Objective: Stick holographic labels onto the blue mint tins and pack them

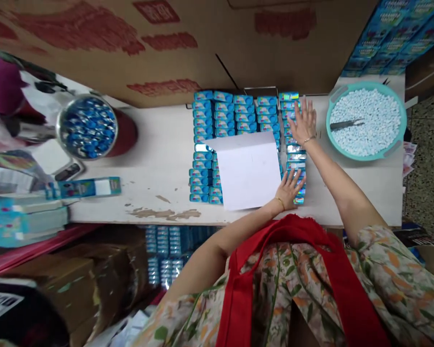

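Columns of small blue packs (202,123) stand on the worktable, and a white sheet of paper (249,168) lies over the middle ones. Along its right side runs a separate column of shiny packs (295,157). My left hand (290,189) rests at the near end of this column, fingers spread, beside the sheet's lower right corner. At the far end, my right hand (304,121) lies with fingers apart against the same column's right side. Neither hand grips anything. The sheet hides part of the packs beneath it.
A turquoise basin (402,118) of pale blue pellets holds a dark-handled tool (342,125) at right. On the left are a metal container (59,126) of blue wrapped pieces, a white scale (54,156) and a long blue box (81,188). A large cardboard box (217,38) backs the table.
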Available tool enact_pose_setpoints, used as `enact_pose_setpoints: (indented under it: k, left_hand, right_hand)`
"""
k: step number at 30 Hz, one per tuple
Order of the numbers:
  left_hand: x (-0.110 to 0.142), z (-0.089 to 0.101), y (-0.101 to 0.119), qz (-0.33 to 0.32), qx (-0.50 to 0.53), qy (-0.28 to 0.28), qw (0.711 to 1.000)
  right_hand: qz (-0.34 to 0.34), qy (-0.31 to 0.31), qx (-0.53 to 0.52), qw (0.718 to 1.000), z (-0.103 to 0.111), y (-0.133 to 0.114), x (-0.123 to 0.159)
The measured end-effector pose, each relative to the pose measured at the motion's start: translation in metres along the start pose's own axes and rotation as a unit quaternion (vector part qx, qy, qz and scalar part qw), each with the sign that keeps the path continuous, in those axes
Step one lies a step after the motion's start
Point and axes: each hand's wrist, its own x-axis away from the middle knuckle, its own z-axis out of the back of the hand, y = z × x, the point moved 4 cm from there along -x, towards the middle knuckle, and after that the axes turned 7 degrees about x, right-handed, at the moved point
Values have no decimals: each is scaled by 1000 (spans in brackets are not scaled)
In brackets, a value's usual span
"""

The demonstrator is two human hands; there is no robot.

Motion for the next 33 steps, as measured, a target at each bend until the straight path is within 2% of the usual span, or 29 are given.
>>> enact_pose_setpoints:
  k: [2, 4, 8, 14, 24, 29, 31, 33]
  left_hand:
    - [1, -4, 0, 8, 5, -7, 1000]
    - [4, -7, 0, 20, 15, -12, 1000]
    - [5, -5, 5, 28, 46, -14, 998]
    - [-8, -4, 19, -3, 64, -18, 998]
    - [-51, -14, 69, -81, 78, -8, 994]
    - [-59, -8, 80, -102, 113, -7, 988]
    - [-50, 5, 72, -118, 145, 2, 982]
    - [-35, 29, 46, -134, 175, 42, 975]
  right_hand:
    - [16, -10, 6, 1000, -14, -15, -31]
    - [26, -31, 14, 999, -30, -25, -47]
    - [32, -59, -8, 998, -44, -27, -49]
    - [2, -74, 6, 997, -33, -4, -41]
    - [0, -55, 24, 998, -19, 53, -31]
    - [-1, -78, 64, 995, -7, 46, -29]
    - [15, -86, 70, 994, -1, 34, -15]
    - [70, -92, 48, 992, 3, 21, 10]
